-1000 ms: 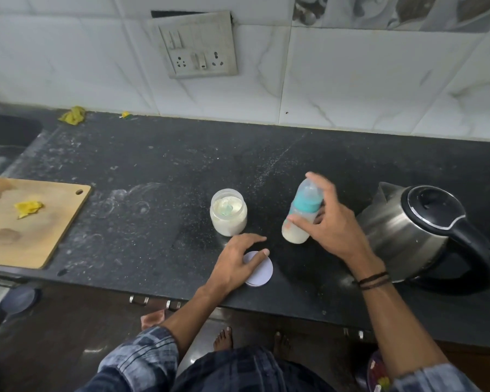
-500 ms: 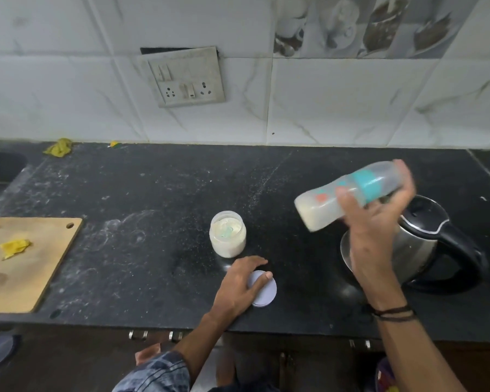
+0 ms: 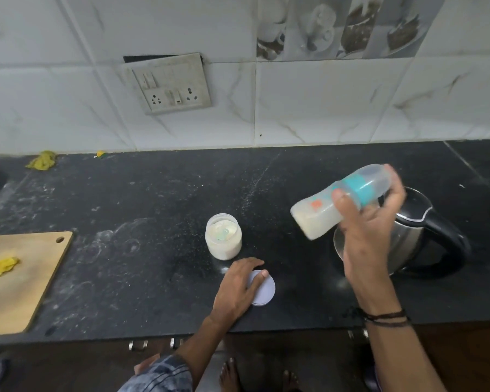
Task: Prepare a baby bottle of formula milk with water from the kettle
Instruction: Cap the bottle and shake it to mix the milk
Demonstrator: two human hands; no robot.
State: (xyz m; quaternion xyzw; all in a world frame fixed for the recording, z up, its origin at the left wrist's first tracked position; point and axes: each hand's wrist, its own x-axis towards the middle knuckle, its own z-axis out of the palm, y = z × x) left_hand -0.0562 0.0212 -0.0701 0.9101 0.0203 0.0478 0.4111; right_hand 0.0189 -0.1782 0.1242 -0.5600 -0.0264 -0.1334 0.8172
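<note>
At the left edge of the black stone counter [image 3: 153, 207] lies a rectangular wooden cutting board [image 3: 26, 281] with a yellow scrap [image 3: 2, 265] on it. Near the middle stands an open clear jar of white powder [image 3: 223, 237]. Just in front of it, the left hand [image 3: 236, 291] rests on a round white lid [image 3: 265, 291] that lies on the counter, fingers loosely laid over it. Further right, the right hand [image 3: 365, 239] grips a clear plastic baby bottle with a teal collar [image 3: 323, 213]. The bottle is raised off the counter and tilted, milky base towards the jar. Behind this hand stands a steel kettle with a black handle [image 3: 427, 236], partly hidden.
</note>
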